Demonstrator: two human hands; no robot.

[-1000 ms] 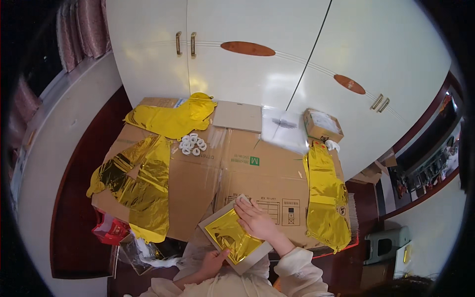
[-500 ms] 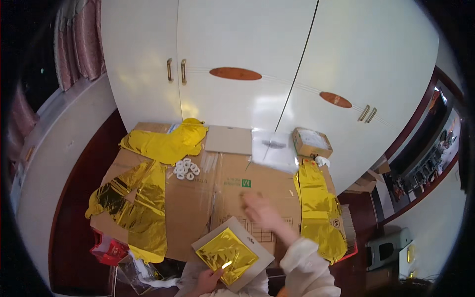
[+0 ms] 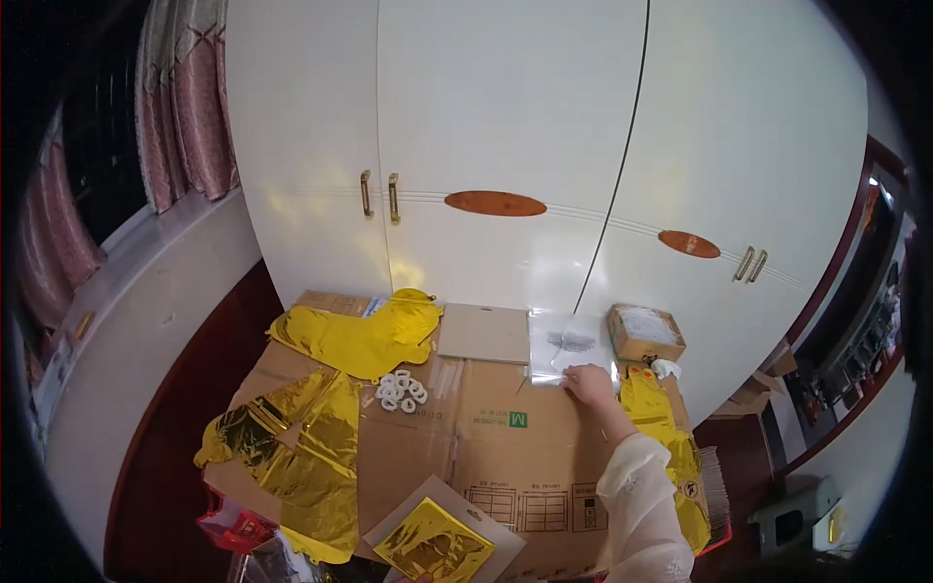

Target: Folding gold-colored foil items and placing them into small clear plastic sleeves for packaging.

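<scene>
At the lower edge, a folded gold foil balloon (image 3: 437, 539) lies on a grey card (image 3: 384, 523) with a hang hole. A small part of my left hand (image 3: 424, 578) shows there, holding the foil and card from below; most of that hand is cut off. My right arm reaches forward over the cardboard. My right hand (image 3: 590, 385) has its fingers closed at the near edge of the clear plastic bags (image 3: 554, 364), which lie flat against the cabinet. Left of them rests a stack of grey cards (image 3: 483, 333).
Flat gold foil balloons lie at the far left (image 3: 374, 335), near left (image 3: 326, 457) and right (image 3: 646, 403) of the cardboard (image 3: 403, 466). White rings (image 3: 398, 391) sit in a pile. An open carton (image 3: 646, 333) stands at the back right, before the white cabinet (image 3: 486, 107).
My right hand has moved forward and right, from above the cardboard to the clear plastic bags. The view has tilted up, so the left hand and card sit lower in the picture.
</scene>
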